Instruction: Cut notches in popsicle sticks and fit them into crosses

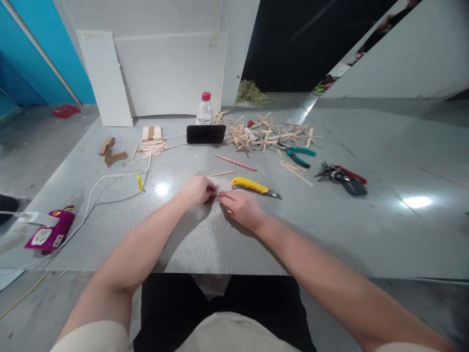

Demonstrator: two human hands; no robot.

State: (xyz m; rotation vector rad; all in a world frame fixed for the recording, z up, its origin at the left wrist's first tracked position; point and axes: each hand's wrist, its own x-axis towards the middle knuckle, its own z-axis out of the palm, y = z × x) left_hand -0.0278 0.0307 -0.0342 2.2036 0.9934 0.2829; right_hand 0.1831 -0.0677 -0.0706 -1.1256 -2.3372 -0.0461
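Observation:
My left hand (199, 189) is closed in a pinch low over the table, its fingertips almost meeting those of my right hand. Whatever it grips is too small to make out. My right hand (242, 207) is closed round a wooden craft stick (229, 210), mostly hidden by the fingers, with pale wood showing at the fingertips and below them. Just beyond the right hand lies a yellow utility knife (251, 185), blade end to the right. A loose craft stick (223, 173) and a red-and-white patterned pencil (236, 162) rest farther back.
A black phone (205, 134) leans before a red-capped bottle (204, 111). Behind are a jumbled stick pile (252, 134) and a stacked bundle (152, 133). Green-handled pliers (300, 155) and keys (340, 178) lie right. A white cable (91, 195) runs to a purple power strip (51, 232).

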